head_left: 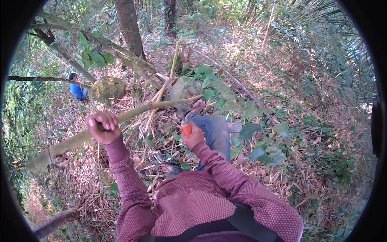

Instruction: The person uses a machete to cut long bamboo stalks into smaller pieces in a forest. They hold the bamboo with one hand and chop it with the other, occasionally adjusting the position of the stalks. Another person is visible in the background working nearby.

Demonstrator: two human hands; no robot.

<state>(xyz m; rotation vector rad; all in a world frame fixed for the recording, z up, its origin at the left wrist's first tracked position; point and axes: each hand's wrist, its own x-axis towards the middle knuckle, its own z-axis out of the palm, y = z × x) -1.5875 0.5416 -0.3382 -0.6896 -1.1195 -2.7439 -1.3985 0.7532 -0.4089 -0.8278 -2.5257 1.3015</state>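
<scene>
My left hand (105, 127) grips a long green bamboo pole (137, 112) that runs from lower left up to the right, where its tip ends in a slanted cut. My right hand (193, 136) holds a knife by its orange handle (186, 128); the dark blade (176, 103) reaches up and meets the pole near its cut end. My raised leg in blue jeans (214, 131) is just right of that hand, with a sandalled foot (197, 106) near the pole's tip. Both sleeves are maroon with small dots.
Dry leaves and cut bamboo pieces cover the sloping forest ground. A mossy rock (107, 88) lies at the upper left, with a person in blue (77, 89) beside it. Tree trunks (129, 26) stand behind, and green plants (258, 141) grow to the right.
</scene>
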